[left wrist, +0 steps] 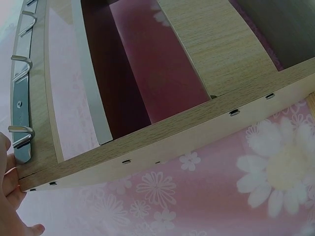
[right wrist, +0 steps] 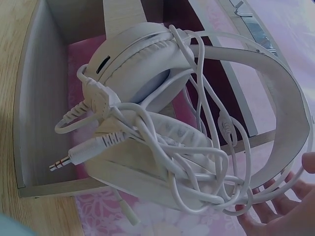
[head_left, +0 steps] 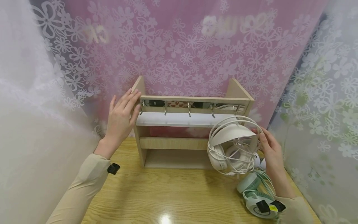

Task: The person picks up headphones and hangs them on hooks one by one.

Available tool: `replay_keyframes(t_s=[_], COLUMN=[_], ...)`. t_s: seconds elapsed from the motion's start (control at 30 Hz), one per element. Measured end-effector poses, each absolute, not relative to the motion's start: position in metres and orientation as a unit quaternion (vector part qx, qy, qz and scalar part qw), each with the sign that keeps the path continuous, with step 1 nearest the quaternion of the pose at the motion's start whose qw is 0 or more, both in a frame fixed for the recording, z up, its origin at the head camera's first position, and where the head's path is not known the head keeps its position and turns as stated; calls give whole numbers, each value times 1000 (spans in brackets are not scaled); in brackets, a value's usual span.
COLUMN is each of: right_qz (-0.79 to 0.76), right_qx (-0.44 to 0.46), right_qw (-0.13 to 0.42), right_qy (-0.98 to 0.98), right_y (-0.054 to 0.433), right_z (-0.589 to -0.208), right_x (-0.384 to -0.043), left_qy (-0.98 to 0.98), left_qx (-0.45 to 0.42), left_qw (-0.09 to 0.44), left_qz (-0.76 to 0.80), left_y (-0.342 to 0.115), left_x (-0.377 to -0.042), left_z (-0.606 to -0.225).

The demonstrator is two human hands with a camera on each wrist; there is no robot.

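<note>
Wears a beige left sleeve (head_left: pixel 79 186), long, plain and softly creased, drawn in at the cuff (head_left: pixel 99 159). Carries a small, blocky black fitting (head_left: pixel 113 168) beside that cuff. Wears a matching beige right sleeve (head_left: pixel 297 211), partly out of frame, with black mounts (head_left: pixel 262 206) on either side of a bright yellow label (head_left: pixel 273 208), marked too finely to read.

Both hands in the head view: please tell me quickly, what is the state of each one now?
Left hand: open, touching the side of the wooden rack.
Right hand: closed, holding the white headphones by the headband.
</note>
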State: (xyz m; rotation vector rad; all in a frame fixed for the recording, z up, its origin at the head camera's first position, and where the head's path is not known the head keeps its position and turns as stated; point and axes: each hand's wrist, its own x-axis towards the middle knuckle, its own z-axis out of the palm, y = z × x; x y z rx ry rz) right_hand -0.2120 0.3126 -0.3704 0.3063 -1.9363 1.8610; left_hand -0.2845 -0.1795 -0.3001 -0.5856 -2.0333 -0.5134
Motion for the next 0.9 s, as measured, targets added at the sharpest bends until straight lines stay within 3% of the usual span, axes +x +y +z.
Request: replay_keyframes(t_s=[0.9], right_qz=[743], right_qx=[95], right_qw=[206], right_qy=[-630], right_y=[332], right_z=[-390], right_x=[-201], left_qy=[-829], left_qx=[-235], left_qw=[463], left_qz=[-209], left_y=[-178], left_x=[-284], left_z=[-300])
